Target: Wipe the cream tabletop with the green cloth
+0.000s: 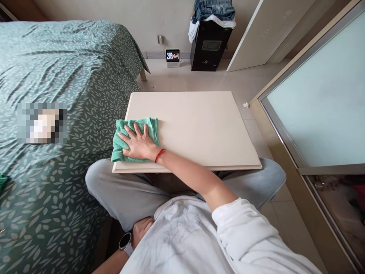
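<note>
My right hand point(138, 144), with a red string at its wrist, lies flat with spread fingers on a folded green cloth point(154, 127). The cloth rests on the left side of a cream tabletop point(196, 125) and overhangs its left edge a little. My left hand point(142, 228) is down by my lap near the shirt hem, a watch on its wrist. Its fingers are mostly hidden, so what it holds, if anything, does not show.
A bed with a green leaf-patterned sheet point(105, 80) stands at the left. Beyond the table are a small lit screen point(172, 56) and a black cabinet point(209, 49) topped with clothes point(213, 9). A frosted sliding panel point(322, 87) is at the right.
</note>
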`<state>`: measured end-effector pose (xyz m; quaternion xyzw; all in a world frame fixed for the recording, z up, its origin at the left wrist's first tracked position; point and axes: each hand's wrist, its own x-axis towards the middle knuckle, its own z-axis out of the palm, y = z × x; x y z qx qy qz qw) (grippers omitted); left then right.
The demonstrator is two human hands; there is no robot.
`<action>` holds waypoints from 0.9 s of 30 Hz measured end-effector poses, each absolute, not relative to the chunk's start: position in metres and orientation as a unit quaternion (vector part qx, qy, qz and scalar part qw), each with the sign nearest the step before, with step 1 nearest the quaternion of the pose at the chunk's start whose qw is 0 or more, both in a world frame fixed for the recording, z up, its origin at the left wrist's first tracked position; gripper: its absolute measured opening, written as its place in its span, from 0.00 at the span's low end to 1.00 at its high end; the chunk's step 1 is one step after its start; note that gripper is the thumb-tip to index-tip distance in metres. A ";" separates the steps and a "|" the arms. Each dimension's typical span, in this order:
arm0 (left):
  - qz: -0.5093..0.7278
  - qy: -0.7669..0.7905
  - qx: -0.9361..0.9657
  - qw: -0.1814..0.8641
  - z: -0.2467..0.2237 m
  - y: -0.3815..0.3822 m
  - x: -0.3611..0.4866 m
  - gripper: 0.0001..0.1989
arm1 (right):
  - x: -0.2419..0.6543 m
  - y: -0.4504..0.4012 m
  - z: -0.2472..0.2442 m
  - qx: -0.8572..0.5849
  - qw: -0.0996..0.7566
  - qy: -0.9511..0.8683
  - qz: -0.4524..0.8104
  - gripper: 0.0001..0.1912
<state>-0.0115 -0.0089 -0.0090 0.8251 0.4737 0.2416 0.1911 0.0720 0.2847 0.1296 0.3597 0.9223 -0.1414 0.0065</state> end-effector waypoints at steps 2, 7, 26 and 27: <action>0.239 0.473 0.826 0.192 -0.008 -0.009 -0.011 0.19 | 0.092 0.293 0.130 0.362 0.004 0.920 -0.147 0.45; 0.244 0.485 0.817 0.193 -0.003 -0.008 -0.008 0.19 | 0.208 0.314 0.126 0.499 0.007 0.855 -0.141 0.43; 0.258 0.470 0.822 0.191 -0.006 -0.007 -0.008 0.18 | 0.187 0.307 0.126 0.573 -0.015 0.808 -0.133 0.46; 0.256 0.472 0.822 0.189 -0.006 -0.007 -0.009 0.18 | 0.156 0.305 0.128 0.529 -0.014 0.838 -0.135 0.46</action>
